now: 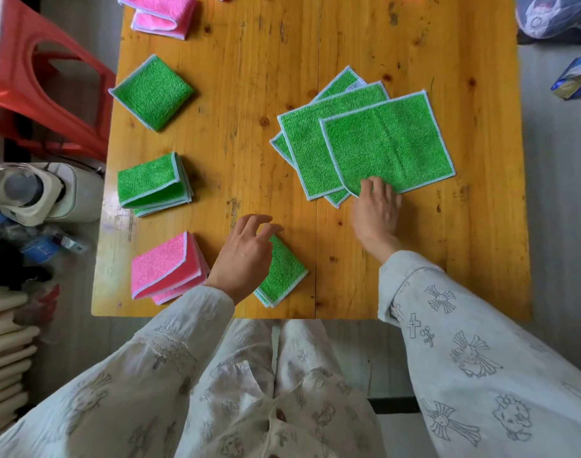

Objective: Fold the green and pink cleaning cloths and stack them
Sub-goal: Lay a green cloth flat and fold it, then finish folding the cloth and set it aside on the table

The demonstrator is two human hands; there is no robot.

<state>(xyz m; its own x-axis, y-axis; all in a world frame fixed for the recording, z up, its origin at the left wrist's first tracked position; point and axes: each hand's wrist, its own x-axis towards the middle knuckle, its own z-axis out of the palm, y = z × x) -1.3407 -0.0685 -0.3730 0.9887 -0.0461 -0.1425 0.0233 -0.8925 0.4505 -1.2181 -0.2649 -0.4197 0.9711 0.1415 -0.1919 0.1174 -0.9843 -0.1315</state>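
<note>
Three unfolded green cloths (332, 150) lie fanned and overlapping on the right half of the wooden table (249, 61), the top green cloth (388, 140) flat and uppermost

Item: right hand (376, 206), at the near edge of the top green cloth, fingers (368, 186) curled onto its near-left corner; appears to be pinching the corner, though the thumb is hidden, so the grip is a judgement

Item: left hand (246, 256), hovering over the small folded green cloth (282, 276) near the front edge of the table, fingers loosely spread and holding nothing; contact with the cloth cannot be told

Item: folded green stack (153, 183), left side of the table, mid-depth

Item: folded green square (153, 92), further back on the left, set diagonally

Item: folded pink stack (167, 269), front left, just beside the left hand

Item: folded pink cloths (160, 13), far left corner, partly out of view

Item: red plastic stool (44, 77), off the table to the left

Step in hand, by judgement: one green cloth just finished and lying under the left hand; the next taken up from the fan

Next move calls for: drawing the top cloth clear of the two beneath without dragging them, laying it flat toward the front centre, then bringing edge to edge for the first fold, with the left hand free to steady it
</note>
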